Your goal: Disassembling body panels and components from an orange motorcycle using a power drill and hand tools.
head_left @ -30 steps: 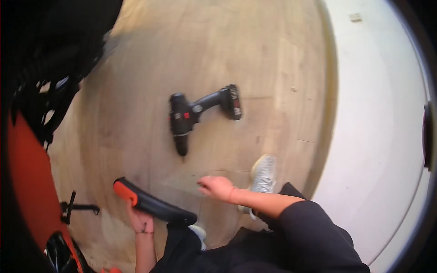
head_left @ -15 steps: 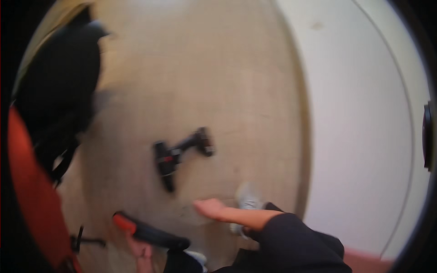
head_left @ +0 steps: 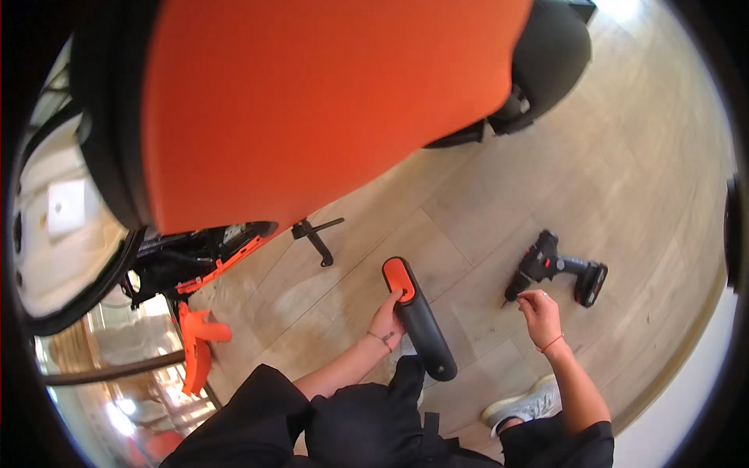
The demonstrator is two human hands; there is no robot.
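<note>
My left hand [head_left: 388, 322] grips a long, rounded black cover [head_left: 425, 331] with an orange inset at its upper end. The thumb presses on the edge of that inset. My right hand [head_left: 541, 320] is raised to the right with thumb and fingers pinched together; whatever may be between the fingertips is too small to make out. Just beyond its fingertips, a black cordless drill [head_left: 548, 264] lies on the wooden floor. A large, smooth orange body panel [head_left: 328, 101] of what looks like a motor scooter fills the upper part of the view.
A black stand [head_left: 316, 240] juts out below the orange body. Black and orange framework [head_left: 211, 261] shows at left, with a bright orange bracket-like part [head_left: 199, 347] lower down. A black wheel-like part [head_left: 546, 70] is at upper right. My shoe [head_left: 530, 402] rests near a pale wall.
My view has swung left, so the orange body now fills the top and the drill appears farther right. The black cover remains in my left hand; my right hand now appears near the drill.
</note>
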